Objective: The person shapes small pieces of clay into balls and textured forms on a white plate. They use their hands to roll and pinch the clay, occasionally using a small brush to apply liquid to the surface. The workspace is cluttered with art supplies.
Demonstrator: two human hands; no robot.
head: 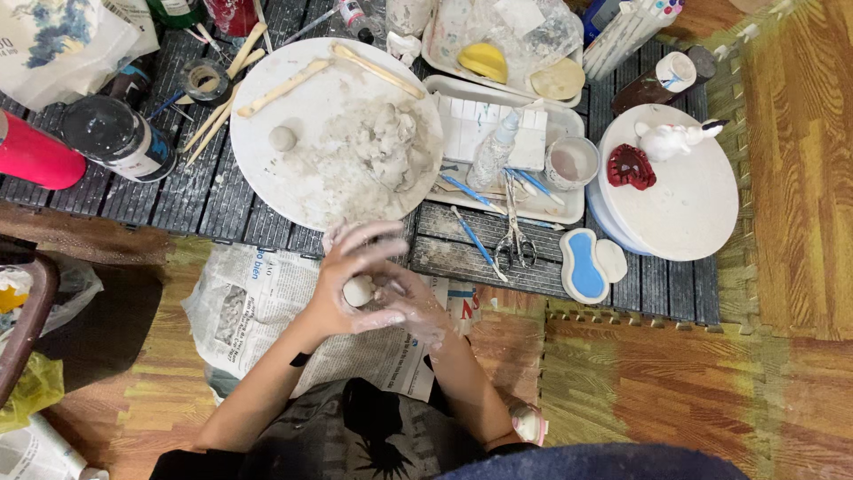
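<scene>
My left hand (346,276) and my right hand (410,307) are cupped together over a sheet of newspaper (258,311), both smeared with pale clay. Between the palms sits a small ball of clay (358,291), pressed by both hands. Just beyond the hands lies a round white board (293,169) with a rough heap of grey clay (386,147) and a small clay ball (283,138) on it. Wooden modelling sticks (284,87) rest on the board's far side.
A dark slatted mat (204,209) carries trays, blue-handled tools (477,242), scissors (515,240), a small cup (571,163), a dark jar (115,135) and a red cylinder (35,158). On the right, a second round board (689,200) holds a white figurine (671,138) and a red piece (631,167).
</scene>
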